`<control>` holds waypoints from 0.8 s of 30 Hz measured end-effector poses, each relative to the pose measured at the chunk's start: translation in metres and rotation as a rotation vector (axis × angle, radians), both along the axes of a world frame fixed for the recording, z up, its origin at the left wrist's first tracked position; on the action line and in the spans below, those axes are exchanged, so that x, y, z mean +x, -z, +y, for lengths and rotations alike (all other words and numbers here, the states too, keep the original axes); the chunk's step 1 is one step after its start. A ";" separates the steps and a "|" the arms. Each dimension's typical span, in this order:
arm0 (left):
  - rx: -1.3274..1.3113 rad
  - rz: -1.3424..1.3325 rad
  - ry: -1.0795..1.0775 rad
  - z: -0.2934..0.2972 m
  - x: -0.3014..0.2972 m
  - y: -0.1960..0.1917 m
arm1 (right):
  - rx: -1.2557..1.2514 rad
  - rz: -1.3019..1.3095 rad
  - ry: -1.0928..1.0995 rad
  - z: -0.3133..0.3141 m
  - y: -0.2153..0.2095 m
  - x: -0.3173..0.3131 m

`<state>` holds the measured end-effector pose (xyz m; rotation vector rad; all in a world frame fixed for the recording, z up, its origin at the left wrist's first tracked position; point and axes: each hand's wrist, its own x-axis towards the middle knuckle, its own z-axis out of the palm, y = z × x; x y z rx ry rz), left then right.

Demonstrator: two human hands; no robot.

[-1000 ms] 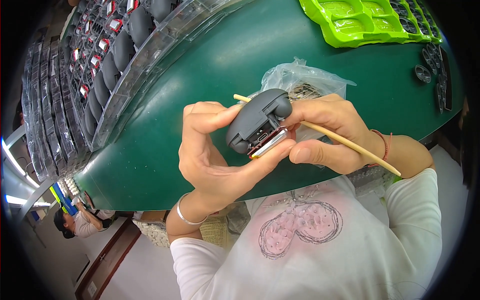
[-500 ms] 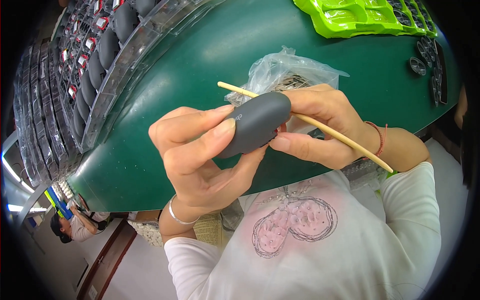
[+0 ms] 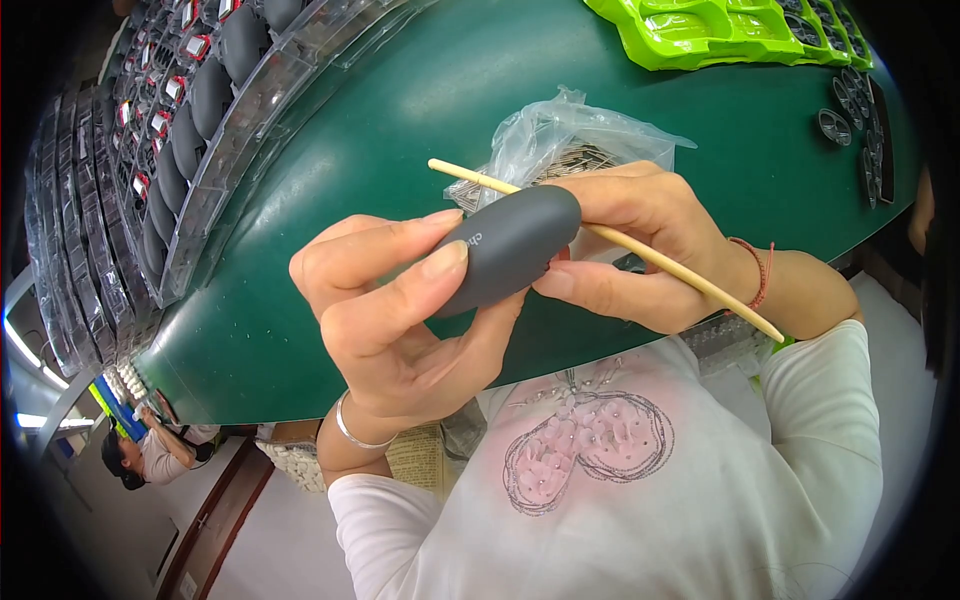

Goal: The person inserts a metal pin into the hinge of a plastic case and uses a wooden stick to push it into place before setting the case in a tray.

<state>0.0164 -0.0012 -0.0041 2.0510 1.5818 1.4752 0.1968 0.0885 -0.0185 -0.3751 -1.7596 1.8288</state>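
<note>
A dark grey oval plastic shell [image 3: 515, 245] is held up between my two hands, its smooth outer face showing. My left hand [image 3: 400, 310] grips its left end, with fingertips on top and the thumb beneath. At the other end my right hand [image 3: 640, 250] pinches it between fingers and thumb. The same hand also holds a thin wooden stick [image 3: 690, 283], which passes behind the shell and sticks out on both sides. A bit of red shows at the shell's underside near my right thumb; the rest of that side is hidden.
Beyond my hands a clear plastic bag [image 3: 545, 130] of thin metal pins [image 3: 580, 158] lies on the green table [image 3: 400, 120]. Clear trays [image 3: 250, 130] with grey shells are stacked left. A lime-green tray [image 3: 680, 40] and small black parts [image 3: 835, 127] lie far right. Another person [image 3: 150, 455] is at far left.
Both hands have shifted very slightly left with the shell and stick. The shell has tilted a little, so less of its red underside shows. Both grips are the same.
</note>
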 end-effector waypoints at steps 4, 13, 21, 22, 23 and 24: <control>-0.079 -0.105 0.040 0.001 0.000 -0.003 | -0.013 0.015 -0.004 0.001 -0.003 0.000; -0.207 -0.241 0.057 0.001 -0.003 0.001 | -0.067 0.008 -0.023 0.001 -0.005 0.001; -0.238 -0.245 0.053 0.001 -0.003 0.000 | -0.100 0.020 -0.041 0.002 -0.006 0.002; -0.239 -0.245 0.054 0.001 -0.003 0.000 | -0.100 0.020 -0.040 0.002 -0.006 0.002; -0.240 -0.226 0.051 0.001 -0.003 -0.001 | -0.102 0.017 -0.040 0.002 -0.007 0.002; -0.242 -0.206 0.047 0.001 -0.004 -0.001 | -0.104 0.015 -0.042 0.002 -0.007 0.002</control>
